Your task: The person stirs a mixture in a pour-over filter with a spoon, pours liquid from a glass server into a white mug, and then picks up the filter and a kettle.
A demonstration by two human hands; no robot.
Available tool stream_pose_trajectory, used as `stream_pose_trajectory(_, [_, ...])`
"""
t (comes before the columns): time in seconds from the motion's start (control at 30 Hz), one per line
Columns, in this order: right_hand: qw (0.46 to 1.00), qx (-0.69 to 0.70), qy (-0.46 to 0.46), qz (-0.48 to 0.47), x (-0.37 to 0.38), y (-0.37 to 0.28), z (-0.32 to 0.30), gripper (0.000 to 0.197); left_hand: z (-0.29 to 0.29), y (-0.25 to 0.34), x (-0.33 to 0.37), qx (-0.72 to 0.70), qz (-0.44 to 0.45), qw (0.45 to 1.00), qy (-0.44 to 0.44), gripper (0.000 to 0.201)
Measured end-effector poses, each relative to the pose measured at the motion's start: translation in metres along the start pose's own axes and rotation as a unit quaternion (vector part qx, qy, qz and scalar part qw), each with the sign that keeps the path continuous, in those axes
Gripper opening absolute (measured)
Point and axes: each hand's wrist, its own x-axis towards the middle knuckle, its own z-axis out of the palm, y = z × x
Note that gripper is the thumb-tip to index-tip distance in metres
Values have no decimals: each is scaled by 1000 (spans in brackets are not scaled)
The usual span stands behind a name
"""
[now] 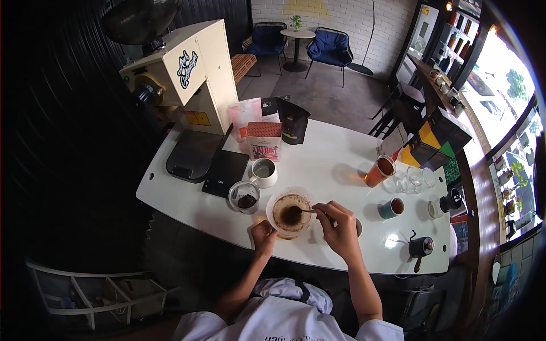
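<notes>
Right hand [339, 228] pinches a spoon [307, 211] inside the filter [272, 207]; left hand [264, 237] curls at the filter's left, grip unclear

On my feed I see a round table [293, 35] bearing a green plant [296, 21]. I make out one blue chair [267, 38] left of it, a second blue chair [330, 46] right of it, and a white brick wall [347, 16] behind it. A cream grinder [211, 62] stands nearer my camera, leftward of it.

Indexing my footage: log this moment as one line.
Right hand: holds spoon inside stained filter | Left hand: beside filter | Nearby: glass of dark grounds, white mug
</notes>
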Motion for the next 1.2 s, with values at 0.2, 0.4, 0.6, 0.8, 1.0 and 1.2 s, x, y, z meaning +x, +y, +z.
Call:
stream_pose_trajectory(0.2, [999, -25, 17, -27, 9, -2, -3, 10, -7, -17, 3, 63, -6, 998, -22, 18])
stream_pose_trajectory(0.4, [998, 38, 28, 36, 7, 18, 10, 9, 6, -1, 3, 34, 7, 999, -3, 34])
stream_pose_trajectory(0.6, [984, 111, 36, 134, 3, 36, 11, 12, 4, -1, 4, 51, 12, 999, -10, 34])
stream_pose_trajectory(0.8, [946, 264, 32, 186, -8, 31, -2, 22, 5, -1, 5, 50, 10, 999, -16, 32])
stream_pose_trajectory(1.0, [959, 209, 113, 153, -49, 54, -30, 17, -1, -5, 4, 70, 14, 997, -36, 17])
stream_pose_trajectory(1.2, [904, 230, 2, 362, -117, 74, -3, 23, 0, 6, 4, 69, 2, 997, -39, 24])
